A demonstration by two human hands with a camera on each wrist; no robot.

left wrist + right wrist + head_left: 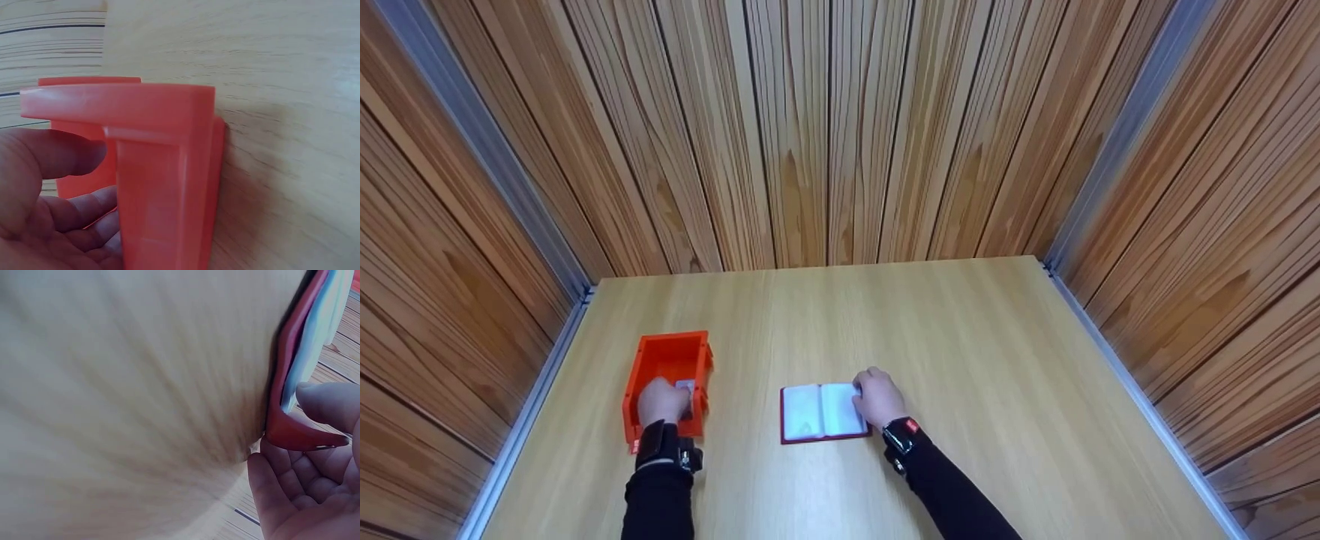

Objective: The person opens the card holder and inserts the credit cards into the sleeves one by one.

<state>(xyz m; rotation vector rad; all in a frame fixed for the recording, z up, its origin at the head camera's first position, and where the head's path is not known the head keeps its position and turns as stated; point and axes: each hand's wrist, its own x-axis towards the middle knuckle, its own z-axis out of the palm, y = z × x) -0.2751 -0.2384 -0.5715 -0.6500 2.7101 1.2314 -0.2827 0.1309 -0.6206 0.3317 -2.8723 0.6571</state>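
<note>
My left hand (pixel 661 401) is inside an orange plastic bin (pixel 631 390) on the left of the table. Beside its fingers lies a small pale card-like piece (pixel 685 385), too small to make out. Through the bin's side opening, the left wrist view shows the thumb (pixel 73 154) apart from the bent fingers, whose tips the wall hides. A small red-covered booklet (pixel 802 411) lies open in the middle, white pages up. At its right edge, my right hand (pixel 879 397) grips the red cover (pixel 301 433), thumb on the page side and fingers beneath.
The light wooden table (pixel 960 337) is bounded by a plank back wall (pixel 810 150) and plank side walls, with metal rails (pixel 1140 412) along the sides. Bare tabletop lies between the bin and the booklet.
</note>
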